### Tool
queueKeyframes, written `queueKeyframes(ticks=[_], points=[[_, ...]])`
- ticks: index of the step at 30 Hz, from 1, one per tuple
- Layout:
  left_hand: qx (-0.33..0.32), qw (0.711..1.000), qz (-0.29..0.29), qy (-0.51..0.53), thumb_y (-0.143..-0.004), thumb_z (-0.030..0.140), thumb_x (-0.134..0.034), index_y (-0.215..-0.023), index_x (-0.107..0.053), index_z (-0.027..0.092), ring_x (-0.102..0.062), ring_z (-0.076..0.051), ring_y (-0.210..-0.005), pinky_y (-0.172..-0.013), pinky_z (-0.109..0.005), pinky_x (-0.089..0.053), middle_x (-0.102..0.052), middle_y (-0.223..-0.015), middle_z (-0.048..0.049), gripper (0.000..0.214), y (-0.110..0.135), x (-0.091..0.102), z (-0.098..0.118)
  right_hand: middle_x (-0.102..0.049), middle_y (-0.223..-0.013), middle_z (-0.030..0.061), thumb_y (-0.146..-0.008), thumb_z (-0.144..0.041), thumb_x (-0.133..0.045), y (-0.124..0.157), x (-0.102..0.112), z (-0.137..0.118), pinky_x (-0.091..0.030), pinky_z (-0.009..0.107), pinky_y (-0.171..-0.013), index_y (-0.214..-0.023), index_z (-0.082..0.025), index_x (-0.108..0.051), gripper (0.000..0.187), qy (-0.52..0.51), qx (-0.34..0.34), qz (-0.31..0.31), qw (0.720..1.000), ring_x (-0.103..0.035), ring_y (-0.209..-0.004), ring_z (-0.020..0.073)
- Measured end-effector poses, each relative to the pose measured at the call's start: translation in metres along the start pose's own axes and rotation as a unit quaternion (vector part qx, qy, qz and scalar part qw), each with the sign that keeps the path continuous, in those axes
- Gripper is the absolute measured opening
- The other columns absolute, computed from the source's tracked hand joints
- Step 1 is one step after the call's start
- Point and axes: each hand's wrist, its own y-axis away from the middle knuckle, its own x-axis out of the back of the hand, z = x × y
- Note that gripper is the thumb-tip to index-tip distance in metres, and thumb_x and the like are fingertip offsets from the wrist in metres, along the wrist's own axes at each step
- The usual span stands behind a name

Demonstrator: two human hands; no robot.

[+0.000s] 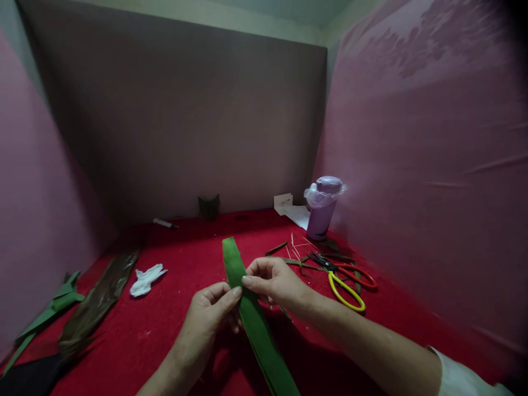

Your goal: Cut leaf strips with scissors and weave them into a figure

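Note:
A long, folded strip of green leaf runs from the bottom edge of the head view up to a blunt end above the red cloth. My left hand pinches its left edge, thumb on the front face and fingers curled behind. On the opposite edge, my right hand grips it too, just above the left thumb. The two thumb tips nearly meet on the leaf. Scissors with one red and one yellow handle lie to the right of my right hand, beside leaf scraps and several thin toothpicks.
A purple tumbler wrapped in plastic stands at the back right near white papers. Crumpled tissue, a brown plastic-like strip and green leaves lie left. A small dark leaf cup and a syringe-like tube sit behind.

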Motion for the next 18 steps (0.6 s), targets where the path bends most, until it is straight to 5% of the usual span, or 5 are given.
queueKeyframes(ticks=[7, 11, 15, 18], points=[[-0.026, 0.999, 0.001, -0.048, -0.070, 0.036, -0.067, -0.067, -0.066, 0.014, -0.051, -0.010, -0.044, -0.045, -0.021, -0.041, -0.061, -0.053, -0.0011, 0.023, 0.002, -0.004, 0.005, -0.044, -0.046, -0.0087, -0.068, -0.036, -0.068, 0.003, -0.001, -0.002, -0.023, 0.016, -0.036, -0.065, -0.016, -0.051, 0.026, -0.027, 0.018, 0.009, 0.999, -0.034, -0.036, 0.0031], [-0.047, 0.995, 0.020, -0.080, -0.067, 0.036, -0.070, -0.068, -0.066, 0.015, -0.055, -0.012, -0.051, -0.049, -0.022, -0.043, -0.064, -0.057, -0.0015, 0.022, 0.006, -0.006, 0.006, -0.055, -0.061, -0.0038, -0.066, -0.034, -0.073, 0.004, -0.001, -0.005, -0.035, 0.017, -0.046, -0.071, -0.014, -0.058, 0.026, -0.078, 0.064, -0.009, 0.995, -0.046, -0.050, 0.0052], [-0.034, 0.995, -0.012, -0.097, -0.067, 0.039, -0.069, -0.066, -0.065, 0.014, -0.051, -0.011, -0.047, -0.046, -0.021, -0.040, -0.061, -0.054, -0.0002, 0.025, 0.010, -0.008, 0.003, -0.061, -0.075, -0.0001, -0.065, -0.033, -0.075, 0.005, -0.001, -0.009, -0.044, 0.024, -0.064, -0.080, -0.015, -0.061, 0.027, -0.156, 0.102, -0.032, 0.982, -0.056, -0.066, 0.0096], [-0.028, 0.992, -0.044, -0.116, -0.069, 0.040, -0.067, -0.065, -0.065, 0.014, -0.050, -0.010, -0.047, -0.044, -0.020, -0.038, -0.058, -0.052, 0.0003, 0.027, 0.013, -0.011, 0.000, -0.058, -0.065, -0.0027, -0.066, -0.030, -0.075, 0.006, 0.002, -0.014, -0.041, 0.020, -0.055, -0.075, -0.015, -0.060, 0.023, -0.173, 0.113, -0.024, 0.978, -0.052, -0.054, 0.0067]])
